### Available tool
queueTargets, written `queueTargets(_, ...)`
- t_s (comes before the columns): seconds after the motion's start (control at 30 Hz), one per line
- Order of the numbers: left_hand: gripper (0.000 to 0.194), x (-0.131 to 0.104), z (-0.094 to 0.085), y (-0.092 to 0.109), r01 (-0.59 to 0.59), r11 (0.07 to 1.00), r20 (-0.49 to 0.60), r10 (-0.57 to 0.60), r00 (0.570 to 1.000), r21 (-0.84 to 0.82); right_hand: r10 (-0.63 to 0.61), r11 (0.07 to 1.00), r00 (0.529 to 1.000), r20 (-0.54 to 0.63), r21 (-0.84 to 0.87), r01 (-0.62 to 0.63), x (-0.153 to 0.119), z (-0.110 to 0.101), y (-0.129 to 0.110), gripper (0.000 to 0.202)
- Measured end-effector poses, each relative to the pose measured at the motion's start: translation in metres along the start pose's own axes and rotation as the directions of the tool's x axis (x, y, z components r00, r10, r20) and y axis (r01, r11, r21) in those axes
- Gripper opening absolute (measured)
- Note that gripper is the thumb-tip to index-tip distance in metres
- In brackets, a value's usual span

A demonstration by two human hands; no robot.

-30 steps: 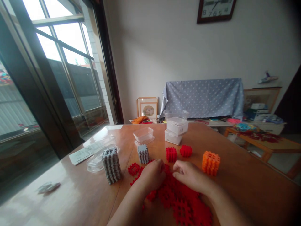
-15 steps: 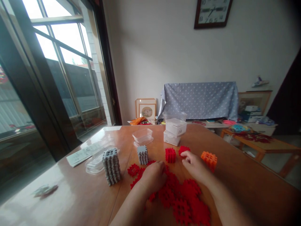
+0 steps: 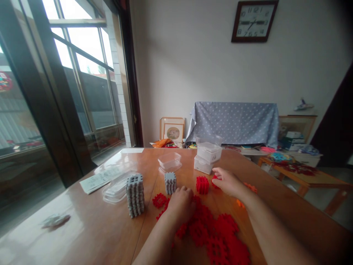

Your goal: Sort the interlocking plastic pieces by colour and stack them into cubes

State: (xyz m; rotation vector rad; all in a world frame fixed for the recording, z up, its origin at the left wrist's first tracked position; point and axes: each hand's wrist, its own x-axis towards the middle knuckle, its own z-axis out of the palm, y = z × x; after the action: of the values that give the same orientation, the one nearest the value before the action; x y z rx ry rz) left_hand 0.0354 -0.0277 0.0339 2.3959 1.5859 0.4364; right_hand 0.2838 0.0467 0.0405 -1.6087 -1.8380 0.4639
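My left hand (image 3: 182, 204) is closed, fingers curled down at the far side of a spread of red notched plastic tiles (image 3: 217, 246); its fingertips are hidden. Farther right, my right hand (image 3: 227, 181) has its thumb and fingers around a red tile piece (image 3: 214, 181), which it partly covers. Just left of that piece stands a small red stack of tiles (image 3: 202, 184). A short grey stack (image 3: 170, 183) is beyond my left hand, and a taller grey stack (image 3: 135, 197) rises to its left. Orange tiles (image 3: 250, 187) show partly behind my right forearm.
White lidded boxes (image 3: 203, 164) are piled at the table's back, beside a clear tray (image 3: 169, 162). More clear plastic containers (image 3: 117, 189) and paper sheets (image 3: 95, 182) lie on the left. A small plastic packet (image 3: 56, 222) rests near the left edge of the wooden table (image 3: 104, 235).
My right hand has moved slightly forward and now covers more of the red piece. The left hand stays over the red tiles, its fingers shifted a little. The view has tilted slightly upward.
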Motion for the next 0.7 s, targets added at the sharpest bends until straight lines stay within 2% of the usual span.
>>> queueTargets(0.2, 0.025, -0.002, 0.007, -0.003, -0.034, 0.999, 0.064, 0.034, 0.997, -0.006, 0.110, 0.977, 0.991, 0.077, -0.190, -0.094, 0.036, -0.006, 0.021, 0.038)
queueTargets(0.3, 0.026, -0.002, 0.008, -0.004, -0.043, 0.999, 0.073, 0.045, 0.996, -0.019, 0.204, 0.945, 0.968, 0.146, -0.287, -0.156, 0.047, -0.004, 0.029, 0.031)
queueTargets(0.4, 0.026, -0.002, 0.008, -0.004, -0.032, 0.999, 0.084, 0.034, 0.996, -0.020, 0.267, 0.916, 0.943, 0.200, -0.357, -0.184, 0.053, 0.000, 0.033, 0.034)
queueTargets(0.5, 0.027, -0.002, 0.007, -0.003, -0.022, 1.000, 0.098, 0.024, 0.995, -0.023, 0.275, 0.904, 0.935, 0.223, -0.392, -0.173, 0.056, 0.004, 0.036, 0.036)
queueTargets(0.7, 0.029, -0.002, 0.007, -0.003, -0.008, 1.000, 0.119, 0.010, 0.993, -0.022, 0.216, 0.914, 0.944, 0.249, -0.392, -0.105, 0.063, 0.014, 0.040, 0.035)
